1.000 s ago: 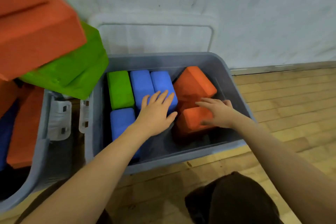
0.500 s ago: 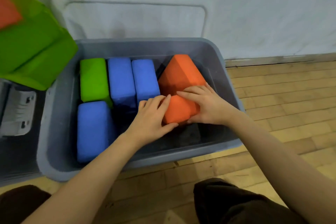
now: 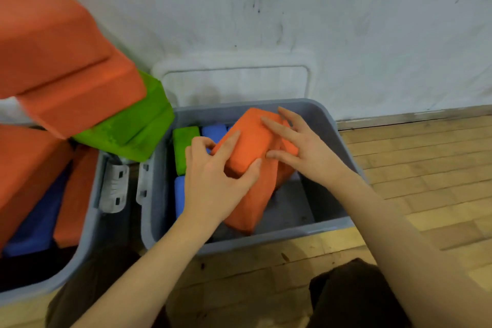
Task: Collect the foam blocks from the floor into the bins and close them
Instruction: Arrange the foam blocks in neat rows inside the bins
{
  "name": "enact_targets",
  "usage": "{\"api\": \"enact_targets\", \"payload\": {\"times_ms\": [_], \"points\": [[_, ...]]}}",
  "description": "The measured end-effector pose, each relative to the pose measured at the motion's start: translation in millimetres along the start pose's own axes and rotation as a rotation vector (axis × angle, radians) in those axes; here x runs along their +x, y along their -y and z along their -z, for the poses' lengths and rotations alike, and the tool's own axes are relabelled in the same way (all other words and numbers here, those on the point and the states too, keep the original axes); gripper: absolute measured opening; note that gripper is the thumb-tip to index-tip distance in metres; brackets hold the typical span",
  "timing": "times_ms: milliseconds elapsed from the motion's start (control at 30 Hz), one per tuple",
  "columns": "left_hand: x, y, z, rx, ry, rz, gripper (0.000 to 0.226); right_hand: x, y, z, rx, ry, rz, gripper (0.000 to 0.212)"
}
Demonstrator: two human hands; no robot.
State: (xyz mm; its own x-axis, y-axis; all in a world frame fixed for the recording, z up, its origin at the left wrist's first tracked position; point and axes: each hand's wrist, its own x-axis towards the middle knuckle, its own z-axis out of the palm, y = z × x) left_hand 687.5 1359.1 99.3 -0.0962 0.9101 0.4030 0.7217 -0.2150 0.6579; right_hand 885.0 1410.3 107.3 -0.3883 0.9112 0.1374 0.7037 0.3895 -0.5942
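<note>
An open grey bin [image 3: 266,243] stands against the wall. Inside it are a green foam block [image 3: 183,148], blue blocks [image 3: 213,130] and a large orange block [image 3: 250,168] that stands tilted over the bin's middle. My left hand [image 3: 213,181] grips the orange block's near side between thumb and forefinger. My right hand [image 3: 306,146] rests on its upper right part with spread, fairly straight fingers. Another orange piece [image 3: 288,165] shows under my right hand. Much of the blue blocks is hidden by my hands and the orange block.
A second grey bin [image 3: 87,234] on the left is heaped with orange blocks [image 3: 53,61], a green block [image 3: 133,128] and blue ones. A white lid [image 3: 234,80] leans on the wall behind the right bin. Wooden floor [image 3: 426,168] lies to the right; my knees are below.
The orange block has come up from the bin floor and now stands tilted between both hands. My left hand shifted from the blue blocks onto it. The view moved.
</note>
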Motion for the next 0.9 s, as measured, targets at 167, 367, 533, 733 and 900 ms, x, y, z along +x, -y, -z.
{"api": "enact_targets", "payload": {"times_ms": [167, 367, 533, 733, 900], "points": [[-7, -1, 42, 0.096, -0.030, 0.072, 0.073, 16, 42, -9, 0.113, 0.036, 0.035, 0.062], [-8, -6, 61, 0.386, 0.182, 0.074, 0.088, 20, 62, -18, 0.325, 0.087, 0.017, 0.053], [-12, -4, 65, 0.225, 0.300, 0.034, 0.092, 17, 66, -23, 0.332, 0.007, 0.048, 0.049], [-21, 5, 48, 0.347, 0.287, -0.031, 0.097, 15, 58, -39, 0.333, -0.017, 0.047, 0.054], [-23, 28, 39, 0.419, 0.222, -0.130, 0.089, 16, 51, -59, 0.393, -0.030, 0.055, 0.047]]}}
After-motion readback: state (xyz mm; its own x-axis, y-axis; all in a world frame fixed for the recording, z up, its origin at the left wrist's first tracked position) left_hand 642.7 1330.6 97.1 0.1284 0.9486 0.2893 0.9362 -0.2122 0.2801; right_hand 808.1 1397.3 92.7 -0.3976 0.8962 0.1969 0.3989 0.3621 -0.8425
